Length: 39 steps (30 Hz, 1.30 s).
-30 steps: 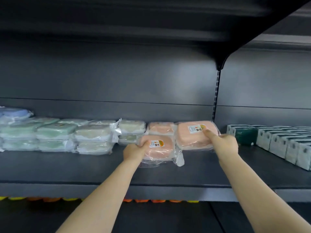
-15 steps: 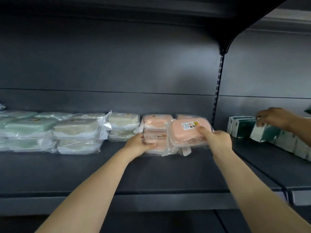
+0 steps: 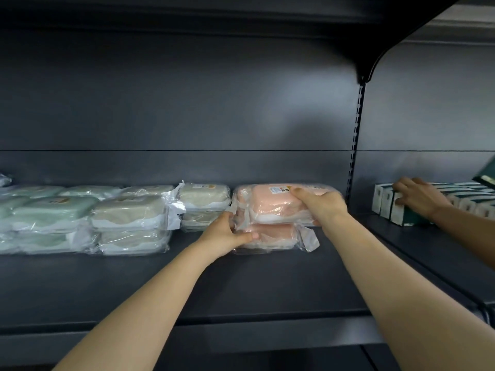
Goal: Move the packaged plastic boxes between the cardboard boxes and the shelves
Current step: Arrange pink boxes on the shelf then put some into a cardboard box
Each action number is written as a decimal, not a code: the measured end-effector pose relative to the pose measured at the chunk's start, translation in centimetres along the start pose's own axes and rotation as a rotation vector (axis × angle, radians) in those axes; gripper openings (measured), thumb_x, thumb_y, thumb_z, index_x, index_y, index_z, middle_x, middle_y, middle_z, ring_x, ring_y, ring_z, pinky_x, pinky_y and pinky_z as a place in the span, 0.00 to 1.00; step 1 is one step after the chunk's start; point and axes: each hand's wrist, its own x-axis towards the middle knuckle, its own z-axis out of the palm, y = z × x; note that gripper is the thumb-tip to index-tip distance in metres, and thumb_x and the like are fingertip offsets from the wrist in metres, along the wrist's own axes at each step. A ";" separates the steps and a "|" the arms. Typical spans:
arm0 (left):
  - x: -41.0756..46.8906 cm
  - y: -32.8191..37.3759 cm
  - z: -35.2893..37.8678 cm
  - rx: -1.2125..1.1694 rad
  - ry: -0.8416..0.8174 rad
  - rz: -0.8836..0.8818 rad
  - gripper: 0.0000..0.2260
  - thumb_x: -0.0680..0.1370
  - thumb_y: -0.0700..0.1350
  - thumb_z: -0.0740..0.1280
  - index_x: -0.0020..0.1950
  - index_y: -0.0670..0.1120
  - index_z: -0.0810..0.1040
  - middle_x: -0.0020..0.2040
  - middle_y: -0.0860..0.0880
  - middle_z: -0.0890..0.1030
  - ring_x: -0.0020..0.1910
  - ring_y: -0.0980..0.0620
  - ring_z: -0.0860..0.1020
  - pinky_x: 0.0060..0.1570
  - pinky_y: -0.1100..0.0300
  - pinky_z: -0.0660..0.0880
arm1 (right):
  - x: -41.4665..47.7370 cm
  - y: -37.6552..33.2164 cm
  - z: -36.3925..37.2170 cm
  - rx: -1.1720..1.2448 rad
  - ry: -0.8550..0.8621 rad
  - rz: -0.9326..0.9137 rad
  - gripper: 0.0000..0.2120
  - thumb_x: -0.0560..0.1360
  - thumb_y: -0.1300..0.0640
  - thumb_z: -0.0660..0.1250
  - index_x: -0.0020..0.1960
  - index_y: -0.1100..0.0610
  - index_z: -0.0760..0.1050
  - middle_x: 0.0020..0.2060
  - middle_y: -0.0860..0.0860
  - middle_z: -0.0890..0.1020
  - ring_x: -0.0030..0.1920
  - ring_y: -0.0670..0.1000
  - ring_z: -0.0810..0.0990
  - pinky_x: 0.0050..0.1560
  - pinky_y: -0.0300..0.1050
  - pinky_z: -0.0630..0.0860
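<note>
Pink upper box rests, apparently fully seated, on lower pink box on shelf, just right of white stack. Right hand clasps upper box, thumb on top; left hand grips lower pink box at left end. Align edges squarely; avoid snagging loose wrap.

A shelf runs across, below an upper shelf. On it, far left to centre, stand the left stacks, two packs high. Right of them and further back is the middle stack. Just right of that, the top pack lies on the bottom pack. The left grip holds the bottom pack's left front corner; the right grip holds the top pack's right side. An upright stands behind to the right. Beyond it, cartons sit in a row, another person's hand resting on them.
</note>
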 end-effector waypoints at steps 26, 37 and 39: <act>1.6 2.2 -0.3 -0.024 0.194 0.133 0.17 0.77 0.46 0.65 0.66 0.51 0.73 0.66 0.51 0.73 0.65 0.53 0.70 0.61 0.59 0.68 | 1.5 2.5 1.8 -0.203 -0.228 -0.474 0.24 0.67 0.51 0.77 0.61 0.55 0.77 0.58 0.49 0.77 0.55 0.46 0.74 0.53 0.36 0.68; 2.1 2.1 0.4 -0.039 0.160 0.037 0.19 0.75 0.49 0.69 0.64 0.53 0.69 0.55 0.52 0.72 0.51 0.47 0.77 0.55 0.47 0.77 | 1.8 3.3 3.1 -0.173 -0.174 -0.436 0.25 0.70 0.50 0.74 0.65 0.51 0.74 0.63 0.51 0.76 0.53 0.46 0.73 0.50 0.35 0.67; 1.9 2.2 0.4 -0.020 0.166 0.034 0.19 0.75 0.48 0.69 0.64 0.52 0.69 0.53 0.52 0.72 0.45 0.47 0.78 0.53 0.48 0.78 | 1.6 3.5 3.0 -0.172 -0.186 -0.437 0.25 0.71 0.51 0.73 0.66 0.51 0.73 0.63 0.51 0.76 0.58 0.49 0.74 0.51 0.35 0.67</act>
